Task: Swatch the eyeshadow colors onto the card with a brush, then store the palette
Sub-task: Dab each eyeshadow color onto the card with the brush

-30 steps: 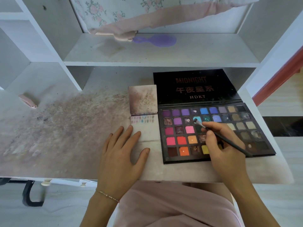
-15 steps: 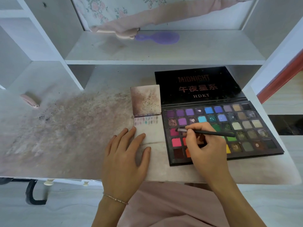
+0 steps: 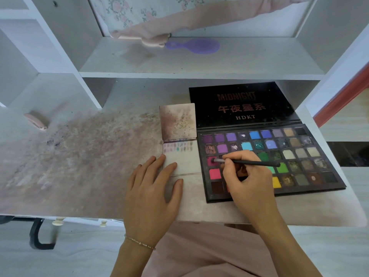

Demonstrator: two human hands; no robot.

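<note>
An open black eyeshadow palette (image 3: pixel 311 156) with several coloured pans lies on the desk at the right, its lid (image 3: pixel 241 104) flat behind it. My right hand (image 3: pixel 245 178) grips a thin black brush (image 3: pixel 253 162), whose tip rests in a dark pink pan at the palette's left. Left of the palette lies a folded white card (image 3: pixel 185 160) with a row of small colour swatches along its top edge. My left hand (image 3: pixel 151 188) lies flat, fingers spread, pressing the card's lower left corner.
The desk top (image 3: pixel 79 156) is stained with powder. A purple hairbrush (image 3: pixel 194 46) and pink floral cloth (image 3: pixel 159 25) sit on the shelf above. A small pink object (image 3: pixel 36 121) lies far left. White shelf walls stand left and right.
My right hand moved left across the palette, carrying the brush tip from the blue pans to the dark pink pan. My left hand stayed on the card.
</note>
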